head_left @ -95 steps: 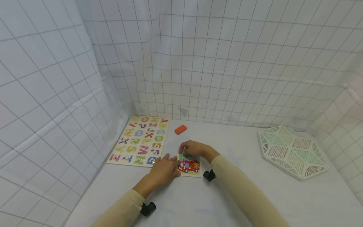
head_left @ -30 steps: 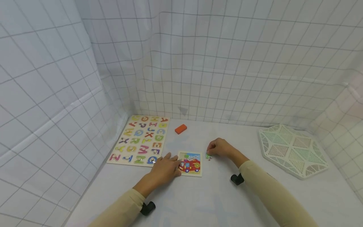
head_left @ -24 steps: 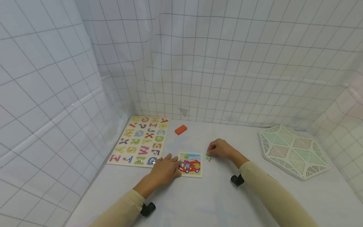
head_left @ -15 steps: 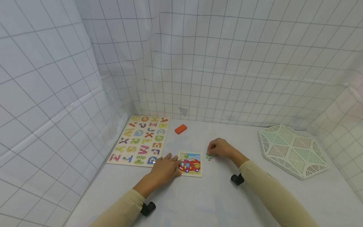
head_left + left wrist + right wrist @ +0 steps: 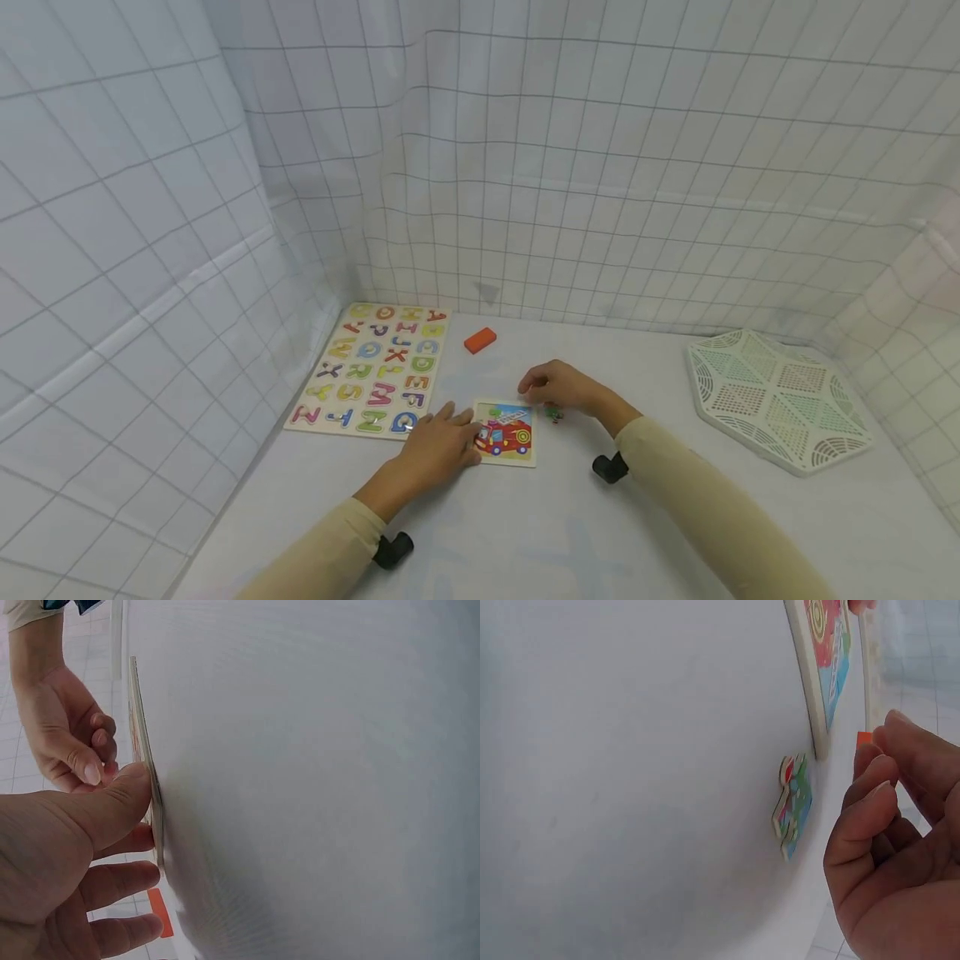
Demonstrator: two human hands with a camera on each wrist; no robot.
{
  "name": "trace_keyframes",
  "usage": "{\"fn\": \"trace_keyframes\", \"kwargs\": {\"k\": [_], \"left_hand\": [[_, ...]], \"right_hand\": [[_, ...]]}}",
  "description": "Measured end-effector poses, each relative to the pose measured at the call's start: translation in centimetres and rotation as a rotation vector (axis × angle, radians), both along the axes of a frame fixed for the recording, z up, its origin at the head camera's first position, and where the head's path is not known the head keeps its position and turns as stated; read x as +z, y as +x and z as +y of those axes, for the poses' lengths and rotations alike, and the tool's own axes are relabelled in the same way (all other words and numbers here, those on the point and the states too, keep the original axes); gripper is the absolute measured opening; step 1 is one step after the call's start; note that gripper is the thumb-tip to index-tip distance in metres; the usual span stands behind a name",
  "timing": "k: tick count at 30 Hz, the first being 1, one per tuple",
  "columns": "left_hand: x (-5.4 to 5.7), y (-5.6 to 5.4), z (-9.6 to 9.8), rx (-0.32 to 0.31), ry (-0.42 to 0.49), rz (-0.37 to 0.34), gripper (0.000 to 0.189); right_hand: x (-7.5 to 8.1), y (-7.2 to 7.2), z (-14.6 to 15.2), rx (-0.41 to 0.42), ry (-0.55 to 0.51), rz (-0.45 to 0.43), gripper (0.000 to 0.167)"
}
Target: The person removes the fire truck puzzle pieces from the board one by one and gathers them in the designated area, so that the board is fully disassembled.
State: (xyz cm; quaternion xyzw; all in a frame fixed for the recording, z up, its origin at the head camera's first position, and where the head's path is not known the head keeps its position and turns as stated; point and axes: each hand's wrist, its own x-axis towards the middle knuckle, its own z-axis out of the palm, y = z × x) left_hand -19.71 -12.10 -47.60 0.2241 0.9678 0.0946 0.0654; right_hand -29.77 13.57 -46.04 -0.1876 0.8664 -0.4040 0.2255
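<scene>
A small fire-engine jigsaw board [image 5: 517,463] lies flat on the white table. My left hand [image 5: 433,450] rests at its left edge; in the left wrist view that hand's thumb [image 5: 120,802] lies against the board's edge, the other fingers spread. Above the board's upper right corner hovers my right hand [image 5: 561,385], fingers loosely curled with nothing between them. Just right of the board, green and blue jigsaw pieces [image 5: 554,413] lie on the table. The right wrist view shows these pieces [image 5: 796,806] close together beside the board's frame [image 5: 810,682].
To the left stands a large alphabet puzzle board [image 5: 357,421], close to the left hand. An orange-red block [image 5: 480,340] lies behind the jigsaw board. At the right is a white hexagonal lattice panel [image 5: 780,408]. Gridded white cloth walls [image 5: 525,208] enclose the table.
From over the board, my right hand went right and put down jigsaw pieces. Now it has let go of them and moved back left toward the board. The left hand has stayed put.
</scene>
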Motion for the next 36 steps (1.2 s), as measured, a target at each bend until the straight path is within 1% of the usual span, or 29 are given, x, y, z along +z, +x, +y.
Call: {"fn": "trace_keyframes", "kwargs": {"k": [6,9,14,19,22,25,28,32,36], "left_hand": [[0.0,-0.2,0.1,-0.015,-0.008,0.014,0.053],[-0.1,-0.2,0.2,-0.023,-0.016,0.022,0.054],[-0.2,-0.3,0.2,-0.036,-0.024,0.035,0.054],[-0.3,-0.1,0.0,-0.024,-0.023,0.023,0.054],[-0.4,-0.1,-0.1,-0.023,-0.028,0.039,0.054],[-0.4,-0.2,-0.1,-0.024,-0.031,0.042,0.054],[-0.4,-0.2,-0.1,-0.025,-0.026,0.030,0.054],[-0.3,-0.2,-0.1,-0.029,-0.018,0.024,0.054],[-0.3,-0.2,-0.1,-0.034,-0.023,0.042,0.053]], "right_hand": [[-0.1,0.3,-2.4,0.146,0.136,0.048,0.019],[-0.2,0.2,-3.2,0.191,0.165,0.063,0.022],[-0.7,0.2,-3.7,0.199,0.177,0.066,0.025],[-1.2,0.2,-4.0,0.231,0.202,0.093,0.024],[-1.3,0.1,-4.2,0.230,0.216,0.112,0.022],[-1.2,0.1,-4.4,0.219,0.233,0.124,0.021],[-1.0,0.2,-4.5,0.208,0.247,0.129,0.019],[-0.8,0.3,-4.7,0.190,0.235,0.124,0.019],[-0.8,0.3,-4.7,0.191,0.208,0.121,0.020]]}}
